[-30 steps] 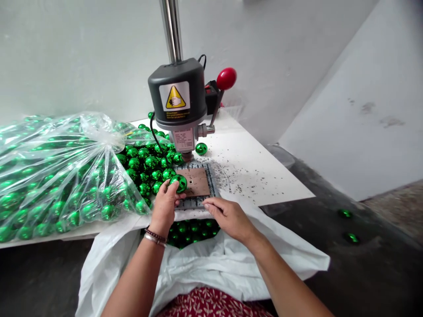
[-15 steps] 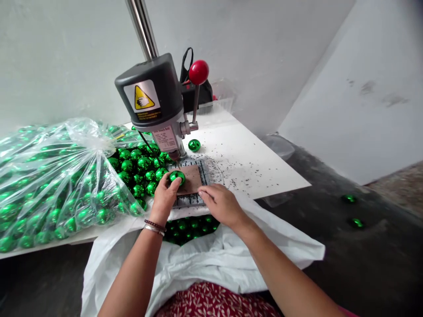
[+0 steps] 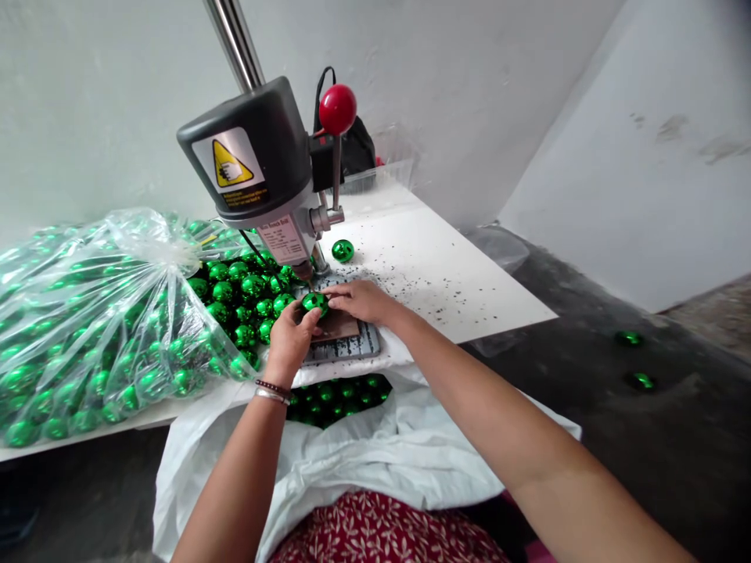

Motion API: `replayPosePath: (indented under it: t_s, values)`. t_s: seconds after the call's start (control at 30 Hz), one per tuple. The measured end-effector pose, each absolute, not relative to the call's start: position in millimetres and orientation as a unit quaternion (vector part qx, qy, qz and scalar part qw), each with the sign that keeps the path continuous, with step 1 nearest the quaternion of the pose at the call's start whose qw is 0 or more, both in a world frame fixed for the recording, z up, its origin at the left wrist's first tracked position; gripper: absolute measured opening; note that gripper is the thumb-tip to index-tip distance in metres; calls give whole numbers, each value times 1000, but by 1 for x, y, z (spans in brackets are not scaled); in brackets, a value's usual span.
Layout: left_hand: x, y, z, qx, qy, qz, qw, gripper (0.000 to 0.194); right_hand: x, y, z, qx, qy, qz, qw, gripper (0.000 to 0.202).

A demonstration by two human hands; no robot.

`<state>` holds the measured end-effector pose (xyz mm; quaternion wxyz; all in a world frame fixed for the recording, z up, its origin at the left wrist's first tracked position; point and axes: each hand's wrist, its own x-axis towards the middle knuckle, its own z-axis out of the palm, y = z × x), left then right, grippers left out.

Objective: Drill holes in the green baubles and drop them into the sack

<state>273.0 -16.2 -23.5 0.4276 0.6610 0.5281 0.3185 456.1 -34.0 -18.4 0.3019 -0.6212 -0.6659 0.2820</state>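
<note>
A shiny green bauble (image 3: pixel 315 303) sits under the chuck (image 3: pixel 303 270) of a small bench drill (image 3: pixel 246 152), over a brown board (image 3: pixel 343 327) on the grey drill base (image 3: pixel 371 344). My left hand (image 3: pixel 289 338) grips it from the left, thumb in front. From the right, the fingertips of my right hand (image 3: pixel 364 302) close on its other side. Whether the drill bit touches the bauble I cannot tell. The red-knobbed lever (image 3: pixel 337 109) stands raised, with neither hand on it.
Many green baubles fill a clear plastic bag (image 3: pixel 170 254) on the left. More lie in a white sack (image 3: pixel 434 453) below the table edge. Dark shavings and one loose bauble (image 3: pixel 343 250) are on the white table (image 3: pixel 469 289). Two baubles (image 3: pixel 630 338) lie on the floor.
My right hand has moved left and up from the board's right edge to the bauble. My left hand still holds the bauble, now nearer the chuck. The view has shifted slightly.
</note>
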Motion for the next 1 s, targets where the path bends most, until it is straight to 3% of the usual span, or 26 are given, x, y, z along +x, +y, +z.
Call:
replayPosePath:
  t_s: [0.57, 0.8, 1.0]
  values:
    - [278, -17, -22, 688, 510, 318, 408, 39, 461, -36, -17, -598, -679, 319, 282, 42]
    - [266, -7, -24, 685, 517, 314, 407, 63, 462, -17, -7, -567, -708, 329, 261, 45]
    - [262, -6, -23, 699, 528, 296, 379, 61, 465, 2, -8, -554, -713, 345, 257, 40]
